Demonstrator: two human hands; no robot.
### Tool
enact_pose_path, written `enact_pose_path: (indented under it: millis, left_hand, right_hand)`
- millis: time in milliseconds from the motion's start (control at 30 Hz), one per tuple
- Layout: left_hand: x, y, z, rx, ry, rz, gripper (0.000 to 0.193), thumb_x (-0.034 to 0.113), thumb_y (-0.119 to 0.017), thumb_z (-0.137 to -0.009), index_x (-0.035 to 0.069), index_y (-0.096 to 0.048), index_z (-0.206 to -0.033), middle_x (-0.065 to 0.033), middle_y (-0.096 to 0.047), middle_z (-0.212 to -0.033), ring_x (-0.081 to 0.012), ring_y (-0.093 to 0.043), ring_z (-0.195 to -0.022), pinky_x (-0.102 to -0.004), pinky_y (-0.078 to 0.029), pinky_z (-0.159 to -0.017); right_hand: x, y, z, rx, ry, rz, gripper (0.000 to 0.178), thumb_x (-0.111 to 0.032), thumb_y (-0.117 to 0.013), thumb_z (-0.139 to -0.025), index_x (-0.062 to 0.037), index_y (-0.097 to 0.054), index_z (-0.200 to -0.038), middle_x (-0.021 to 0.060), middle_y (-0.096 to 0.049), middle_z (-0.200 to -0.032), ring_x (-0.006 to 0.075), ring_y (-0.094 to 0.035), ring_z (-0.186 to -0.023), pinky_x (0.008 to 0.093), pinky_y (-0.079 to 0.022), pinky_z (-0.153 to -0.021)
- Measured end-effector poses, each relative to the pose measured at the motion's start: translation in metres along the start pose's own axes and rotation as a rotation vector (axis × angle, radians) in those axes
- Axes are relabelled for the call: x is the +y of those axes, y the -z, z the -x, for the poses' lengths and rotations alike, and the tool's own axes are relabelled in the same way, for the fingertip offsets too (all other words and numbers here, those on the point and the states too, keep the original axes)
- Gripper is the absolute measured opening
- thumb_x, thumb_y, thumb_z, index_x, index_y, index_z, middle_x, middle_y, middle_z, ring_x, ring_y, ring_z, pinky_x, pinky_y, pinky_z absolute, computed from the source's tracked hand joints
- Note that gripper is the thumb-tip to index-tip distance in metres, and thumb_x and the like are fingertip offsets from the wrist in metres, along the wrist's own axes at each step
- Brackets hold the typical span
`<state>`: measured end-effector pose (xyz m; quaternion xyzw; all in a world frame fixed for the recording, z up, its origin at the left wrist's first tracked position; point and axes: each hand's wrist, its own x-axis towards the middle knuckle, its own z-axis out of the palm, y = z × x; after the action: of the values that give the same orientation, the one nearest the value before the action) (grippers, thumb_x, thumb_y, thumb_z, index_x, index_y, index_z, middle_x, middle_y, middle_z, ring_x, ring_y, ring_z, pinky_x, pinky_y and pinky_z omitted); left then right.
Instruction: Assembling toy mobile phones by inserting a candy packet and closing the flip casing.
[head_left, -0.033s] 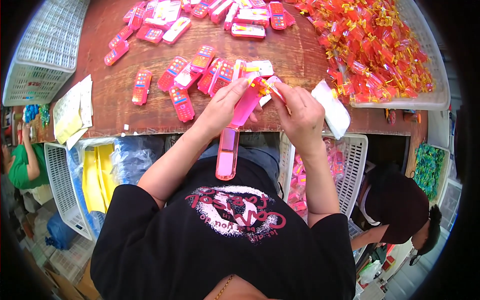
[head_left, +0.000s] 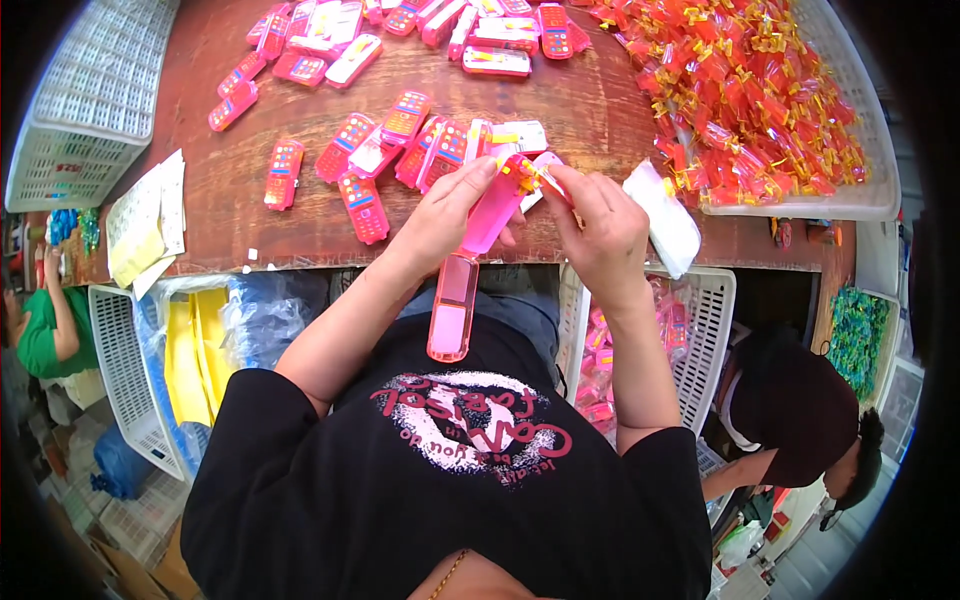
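My left hand (head_left: 455,215) grips an opened pink toy flip phone (head_left: 489,222) over the table's front edge. Its lower half, with two panels, hangs toward my shirt. At the phone's far end sits a small yellow piece (head_left: 520,175). My right hand (head_left: 606,228) is closed in a pinch beside that end; what lies between its fingertips is too small to name. Just beyond my hands lies a loose group of pink toy phones (head_left: 403,118) with coloured buttons, some overlapping. One more toy phone (head_left: 284,174) lies apart to the left.
A heap of orange-and-yellow small parts (head_left: 750,100) fills a white tray at the far right. More pink phones (head_left: 330,25) lie at the back. A white wad (head_left: 662,220), papers (head_left: 147,220) and white baskets (head_left: 95,90) stand around. Co-workers (head_left: 790,405) are at both sides.
The hanging lower half of the toy phone has swung slightly to the left. Both hands keep nearly the same place and grip.
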<state>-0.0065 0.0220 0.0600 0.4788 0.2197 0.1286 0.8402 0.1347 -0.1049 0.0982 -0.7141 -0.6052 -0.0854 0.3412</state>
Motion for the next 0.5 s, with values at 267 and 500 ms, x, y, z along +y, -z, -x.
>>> enact_pose_path:
  millis: [267,500]
  left_hand:
    - [0.002,-0.007,0.005,0.005,0.035,0.001,0.039,0.031,-0.037,-0.105,0.000,-0.054,-0.119,-0.0114,-0.066,-0.092,-0.0143,-0.065,-0.066,-0.0247,-0.051,-0.058]
    - [-0.011,0.000,-0.006,0.138,-0.756,-0.933,0.035,0.020,-0.043,-0.103,-0.006,-0.050,-0.126,-0.0152,-0.058,-0.117,-0.0175,-0.063,-0.091,-0.0278,-0.050,-0.079]
  right_hand:
    - [0.007,-0.003,-0.002,-0.024,-0.009,-0.010,0.026,-0.003,-0.072,-0.078,-0.0059,-0.067,-0.103,0.0093,-0.059,-0.072,0.0250,-0.057,-0.061,0.0357,-0.044,-0.054]
    - [0.000,0.000,-0.005,-0.083,0.030,0.083,0.035,-0.004,-0.072,-0.078,-0.0070,-0.066,-0.112,0.0087,-0.060,-0.074,0.0252,-0.058,-0.061,0.0344,-0.047,-0.055]
